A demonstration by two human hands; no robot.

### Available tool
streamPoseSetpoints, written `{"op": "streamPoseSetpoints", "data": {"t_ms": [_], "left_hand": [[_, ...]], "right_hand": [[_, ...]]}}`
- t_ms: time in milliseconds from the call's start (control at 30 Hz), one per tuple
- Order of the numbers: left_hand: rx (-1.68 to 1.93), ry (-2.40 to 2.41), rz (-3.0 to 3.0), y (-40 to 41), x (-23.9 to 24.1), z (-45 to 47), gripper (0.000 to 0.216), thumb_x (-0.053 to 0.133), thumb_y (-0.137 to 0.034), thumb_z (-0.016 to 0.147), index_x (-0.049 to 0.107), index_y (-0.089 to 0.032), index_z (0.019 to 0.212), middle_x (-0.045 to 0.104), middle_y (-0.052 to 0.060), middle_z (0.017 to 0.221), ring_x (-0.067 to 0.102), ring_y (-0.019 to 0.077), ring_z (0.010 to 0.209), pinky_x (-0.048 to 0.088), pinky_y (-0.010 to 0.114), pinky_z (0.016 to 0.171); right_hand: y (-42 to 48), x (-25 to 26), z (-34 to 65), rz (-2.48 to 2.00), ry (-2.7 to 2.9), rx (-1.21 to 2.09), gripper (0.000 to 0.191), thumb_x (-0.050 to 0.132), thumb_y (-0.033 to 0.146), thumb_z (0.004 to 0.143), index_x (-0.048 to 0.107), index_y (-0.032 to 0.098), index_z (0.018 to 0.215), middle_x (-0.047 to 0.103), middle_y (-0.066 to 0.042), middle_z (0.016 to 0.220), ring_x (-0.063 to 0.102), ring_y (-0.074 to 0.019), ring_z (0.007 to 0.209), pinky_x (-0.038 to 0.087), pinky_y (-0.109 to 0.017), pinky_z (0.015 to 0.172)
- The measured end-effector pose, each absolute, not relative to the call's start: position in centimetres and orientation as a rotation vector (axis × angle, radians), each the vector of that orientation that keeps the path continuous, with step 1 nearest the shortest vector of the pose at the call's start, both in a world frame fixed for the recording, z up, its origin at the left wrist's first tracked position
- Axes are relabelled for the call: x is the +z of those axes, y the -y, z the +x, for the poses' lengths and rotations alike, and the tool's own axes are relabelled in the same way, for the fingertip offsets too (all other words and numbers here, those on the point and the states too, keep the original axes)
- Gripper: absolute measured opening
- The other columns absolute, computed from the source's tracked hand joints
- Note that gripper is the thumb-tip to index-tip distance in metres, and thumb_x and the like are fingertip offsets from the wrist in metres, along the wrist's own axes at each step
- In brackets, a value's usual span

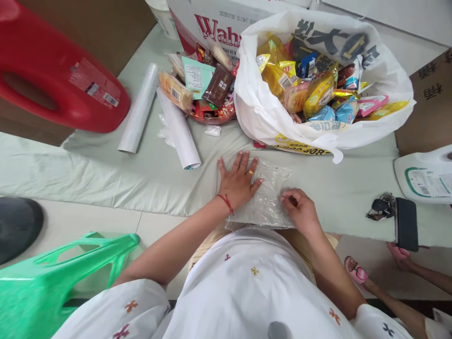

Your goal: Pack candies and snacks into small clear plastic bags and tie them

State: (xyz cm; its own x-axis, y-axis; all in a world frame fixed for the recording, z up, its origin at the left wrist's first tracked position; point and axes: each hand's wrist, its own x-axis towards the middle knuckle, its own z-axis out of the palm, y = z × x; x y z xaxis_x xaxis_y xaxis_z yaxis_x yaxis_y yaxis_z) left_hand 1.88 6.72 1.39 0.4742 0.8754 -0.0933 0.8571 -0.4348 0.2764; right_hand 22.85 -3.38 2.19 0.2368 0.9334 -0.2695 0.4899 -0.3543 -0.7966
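A clear plastic bag lies flat and wrinkled on the cloth-covered table, close to my body. My left hand rests on its left part, palm down with fingers spread. At the bag's right edge, my right hand is closed, thumb against the curled fingers, pinching the plastic there. Beyond my hands stands a white carrier bag, full of wrapped snacks. To its left, a round tray is heaped with more packets, among them a dark brown one.
Two white rolls lie left of the tray beside a large red jug. On the right are a black phone, keys and a white bottle. A green stool stands lower left; another person's feet show lower right.
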Motion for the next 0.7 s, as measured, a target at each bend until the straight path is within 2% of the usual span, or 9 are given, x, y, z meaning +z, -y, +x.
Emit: {"op": "streamPoseSetpoints", "data": {"t_ms": [133, 233, 367, 433, 533, 633, 700], "left_hand": [[0.081, -1.475, 2.431, -6.8, 1.3, 1.8, 0.068, 0.028, -0.057, 0.106, 0.03, -0.023, 0.164, 0.016, 0.015, 0.174, 0.015, 0.0364, 0.161, -0.004, 0.084, 0.116], [0.088, -1.48, 2.437, -6.8, 1.1, 1.8, 0.068, 0.026, -0.058, 0.106, 0.03, -0.023, 0.164, 0.015, 0.015, 0.174, 0.015, 0.0354, 0.161, -0.005, 0.084, 0.115], [0.089, -1.475, 2.447, -6.8, 1.0, 1.7, 0.069, 0.027, -0.06, 0.105, 0.03, -0.024, 0.164, 0.014, 0.014, 0.175, 0.014, 0.0362, 0.161, -0.006, 0.084, 0.115], [0.088, -1.473, 2.446, -6.8, 1.0, 1.7, 0.07, 0.026, -0.06, 0.105, 0.029, -0.024, 0.164, 0.014, 0.014, 0.174, 0.015, 0.0355, 0.161, -0.006, 0.084, 0.115], [0.093, -1.464, 2.436, -6.9, 1.1, 1.5, 0.069, 0.027, -0.06, 0.105, 0.03, -0.026, 0.164, 0.015, 0.013, 0.175, 0.015, 0.0354, 0.161, -0.006, 0.083, 0.116], [0.094, -1.46, 2.426, -6.9, 1.3, 1.4, 0.07, 0.03, -0.062, 0.104, 0.03, -0.028, 0.164, 0.015, 0.012, 0.175, 0.014, 0.0371, 0.161, -0.006, 0.082, 0.117], [0.089, -1.462, 2.428, -6.9, 1.3, 1.5, 0.072, 0.031, -0.064, 0.103, 0.03, -0.027, 0.164, 0.015, 0.013, 0.175, 0.014, 0.0377, 0.161, -0.006, 0.082, 0.117]], "right_hand": [[3.9, 2.5, 23.8, -1.875, 0.919, 1.244, 0.04, 0.072, 0.058, 0.079, 0.066, 0.02, 0.091, 0.07, -0.003, 0.08, 0.055, -0.0146, 0.064, 0.04, -0.027, 0.059], [3.9, 2.7, 24.1, -1.869, 0.772, 1.282, 0.049, 0.077, 0.064, 0.071, 0.064, 0.02, 0.088, 0.069, -0.002, 0.073, 0.05, -0.0127, 0.057, 0.035, -0.027, 0.054], [3.7, 2.7, 23.7, -1.864, 0.777, 1.294, 0.054, 0.082, 0.064, 0.067, 0.068, 0.02, 0.096, 0.068, 0.0, 0.07, 0.052, -0.0135, 0.059, 0.038, -0.027, 0.058], [4.0, 2.6, 24.0, -1.861, 0.808, 1.272, 0.05, 0.086, 0.059, 0.064, 0.07, 0.019, 0.089, 0.066, 0.0, 0.068, 0.054, -0.0139, 0.063, 0.041, -0.027, 0.062], [4.7, 2.5, 25.3, -1.903, 0.816, 1.227, 0.044, 0.084, 0.058, 0.067, 0.07, 0.019, 0.081, 0.067, -0.002, 0.07, 0.054, -0.014, 0.063, 0.042, -0.028, 0.062], [4.9, 2.6, 26.8, -1.97, 0.898, 1.18, 0.044, 0.076, 0.061, 0.075, 0.071, 0.019, 0.085, 0.07, -0.004, 0.075, 0.054, -0.0149, 0.063, 0.043, -0.029, 0.062], [3.9, 2.8, 27.3, -2.063, 1.014, 1.005, 0.045, 0.069, 0.062, 0.082, 0.072, 0.019, 0.092, 0.072, -0.005, 0.082, 0.054, -0.0153, 0.065, 0.044, -0.03, 0.064]]}}
